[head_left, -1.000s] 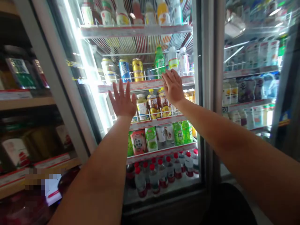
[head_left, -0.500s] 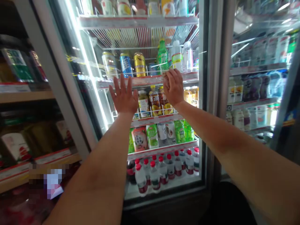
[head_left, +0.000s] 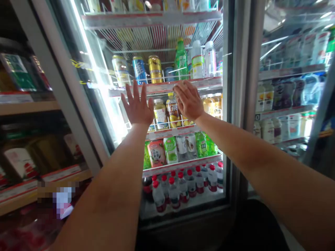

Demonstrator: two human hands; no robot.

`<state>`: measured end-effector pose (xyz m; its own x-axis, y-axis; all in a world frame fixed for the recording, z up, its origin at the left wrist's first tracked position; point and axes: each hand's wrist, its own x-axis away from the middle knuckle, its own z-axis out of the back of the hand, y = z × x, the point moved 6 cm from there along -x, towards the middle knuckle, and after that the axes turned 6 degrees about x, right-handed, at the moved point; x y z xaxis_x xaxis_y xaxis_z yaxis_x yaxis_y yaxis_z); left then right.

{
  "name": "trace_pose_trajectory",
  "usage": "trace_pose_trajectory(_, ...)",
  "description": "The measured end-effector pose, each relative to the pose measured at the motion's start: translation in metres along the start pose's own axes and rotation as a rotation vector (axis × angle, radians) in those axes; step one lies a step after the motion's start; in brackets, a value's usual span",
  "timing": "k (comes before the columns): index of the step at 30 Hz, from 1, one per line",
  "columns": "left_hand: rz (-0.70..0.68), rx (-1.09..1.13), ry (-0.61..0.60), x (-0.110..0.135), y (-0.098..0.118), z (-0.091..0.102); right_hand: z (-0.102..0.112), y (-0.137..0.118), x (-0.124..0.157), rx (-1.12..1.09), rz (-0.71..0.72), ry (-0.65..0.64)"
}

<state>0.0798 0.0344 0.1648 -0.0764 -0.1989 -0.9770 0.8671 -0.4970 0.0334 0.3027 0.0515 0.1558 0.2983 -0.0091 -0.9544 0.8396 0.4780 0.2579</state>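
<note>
Blocked straight ahead by the clear glass fridge door with a grey metal frame [head_left: 115, 115], left hand [head_left: 137, 106] and right hand [head_left: 187, 101] spread flat on it. Behind the door, tightly packed cans and bottles [head_left: 155, 69] on white wire shelves [head_left: 209, 82]. Left of the door, crowded wooden shelves [head_left: 28, 107]. Right of it, a second glass pane [head_left: 288, 52]. Free air on the near side.

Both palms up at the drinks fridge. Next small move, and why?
Probably slide the right hand rightwards to the door frame for a grip: both it and the left hand look open and flat against the glass, holding nothing, with the bottles behind it.
</note>
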Motion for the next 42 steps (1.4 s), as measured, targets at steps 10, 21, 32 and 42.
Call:
trace_pose_trajectory(10,-0.010,-0.013,0.004,0.000,0.005,0.001,0.003,0.000,0.007,0.018,-0.089,0.055)
trace_pose_trajectory(21,-0.135,-0.039,-0.101,0.012,-0.030,0.028,0.002,-0.003,-0.007,0.065,-0.222,0.064)
trace_pose_trajectory(32,-0.064,-0.027,-0.048,0.022,-0.038,0.033,0.002,0.006,-0.033,0.080,-0.098,0.123)
trace_pose_trajectory(42,-0.043,-0.032,-0.046,0.023,-0.038,0.033,0.001,-0.011,-0.016,0.054,-0.059,0.031)
